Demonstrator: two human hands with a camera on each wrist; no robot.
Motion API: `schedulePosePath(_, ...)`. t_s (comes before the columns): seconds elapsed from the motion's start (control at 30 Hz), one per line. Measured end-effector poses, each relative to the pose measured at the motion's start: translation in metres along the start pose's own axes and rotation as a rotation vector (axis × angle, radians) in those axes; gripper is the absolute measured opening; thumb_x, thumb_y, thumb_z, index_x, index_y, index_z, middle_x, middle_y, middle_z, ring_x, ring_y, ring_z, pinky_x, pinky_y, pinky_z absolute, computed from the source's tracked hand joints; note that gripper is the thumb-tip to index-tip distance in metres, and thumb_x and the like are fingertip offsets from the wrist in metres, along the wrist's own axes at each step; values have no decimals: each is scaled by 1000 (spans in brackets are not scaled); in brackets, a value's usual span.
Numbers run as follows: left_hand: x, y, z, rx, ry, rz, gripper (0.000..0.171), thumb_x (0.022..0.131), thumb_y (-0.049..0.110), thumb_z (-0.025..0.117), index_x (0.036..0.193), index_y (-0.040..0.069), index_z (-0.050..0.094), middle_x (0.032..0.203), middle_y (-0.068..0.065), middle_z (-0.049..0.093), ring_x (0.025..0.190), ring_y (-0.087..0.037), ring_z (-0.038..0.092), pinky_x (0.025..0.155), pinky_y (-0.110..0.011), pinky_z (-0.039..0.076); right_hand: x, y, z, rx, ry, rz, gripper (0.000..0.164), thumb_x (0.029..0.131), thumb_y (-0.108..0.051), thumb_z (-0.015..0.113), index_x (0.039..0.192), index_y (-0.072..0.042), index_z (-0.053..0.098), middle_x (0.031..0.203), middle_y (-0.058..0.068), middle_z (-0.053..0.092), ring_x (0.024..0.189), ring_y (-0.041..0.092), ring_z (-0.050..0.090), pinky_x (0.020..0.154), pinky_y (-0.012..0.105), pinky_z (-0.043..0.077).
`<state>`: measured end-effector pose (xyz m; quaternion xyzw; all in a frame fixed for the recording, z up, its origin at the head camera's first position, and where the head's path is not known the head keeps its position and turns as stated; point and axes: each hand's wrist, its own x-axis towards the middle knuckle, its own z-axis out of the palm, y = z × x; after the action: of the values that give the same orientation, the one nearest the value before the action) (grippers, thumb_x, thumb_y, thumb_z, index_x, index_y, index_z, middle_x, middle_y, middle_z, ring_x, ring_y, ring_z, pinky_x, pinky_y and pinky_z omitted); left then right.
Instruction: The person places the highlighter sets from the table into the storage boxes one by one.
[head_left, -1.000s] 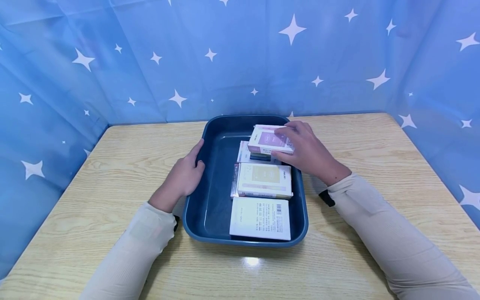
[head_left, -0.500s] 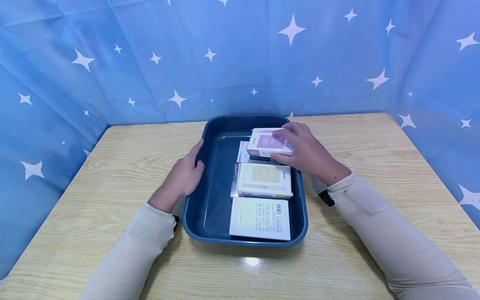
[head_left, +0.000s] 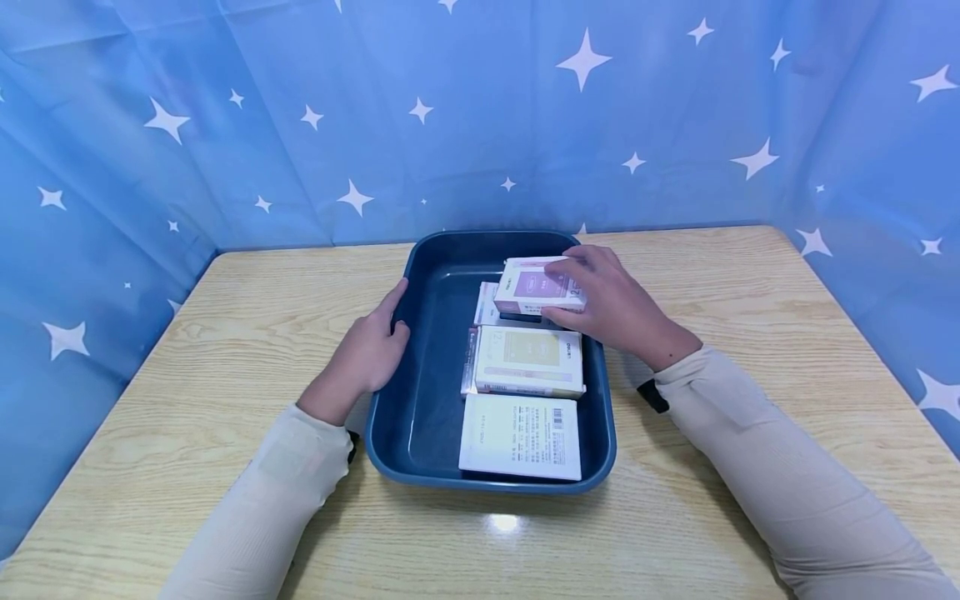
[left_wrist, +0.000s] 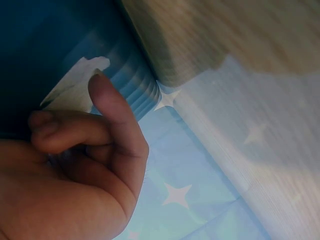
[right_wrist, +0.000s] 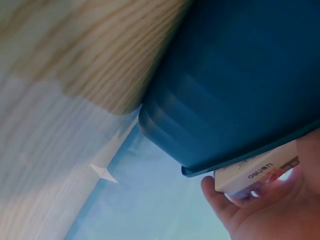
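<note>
My left hand holds the left rim of a deep blue plastic tub. Its index finger lies along the rim; in the left wrist view other fingers bend against the outer wall, beside a torn whitish patch. At the tub's far right, my right hand grips a white-and-purple carton by its right end, thumb at the near side. The carton sits over a white box that it partly covers. From below, the right wrist view shows the carton's printed edge above the rim.
A white-and-yellow box lies nearer in the tub, overlapping a thin dark-edged box. A printed white box with a barcode lies at the near end. The wooden table meets a starry blue curtain behind.
The purple carton has come slightly down and nearer with the right hand, covering more of the dark gap beneath it. The left hand has stayed at the tub's rim.
</note>
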<state>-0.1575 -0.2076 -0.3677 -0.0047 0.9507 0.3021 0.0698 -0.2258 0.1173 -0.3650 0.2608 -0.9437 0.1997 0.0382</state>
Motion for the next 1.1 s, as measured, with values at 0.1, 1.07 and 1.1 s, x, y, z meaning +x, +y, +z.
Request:
schedulePosePath(0.1,0,0,-1,1,0,0,61,106,27,31,162,31,7,56,-5,48,45,-23,50,52,-35,47,0,-1,-1,-4,0,0,61,89,-43,73,141,-15,57,152,15,38,139,36,33,109,57,41)
schedulePosePath(1.07,-1,1,-1,0,-2,-7,61,106,28,31,162,34,6,56,-4,48,45,-23,49,51,-34,46,3,-3,1,-83,-6,-51,57,88,-42,75,138,-22,58,152,15,39,136,36,35,108,55,44)
schedulePosePath(1.1,-1,1,-1,-1,-3,-7,61,106,28,31,162,34,6,56,-4,48,45,-24,49,51,-34,47,3,-3,1,-86,-7,-55,57,88,-42,75,138,-22,58,152,15,39,136,35,35,108,55,44)
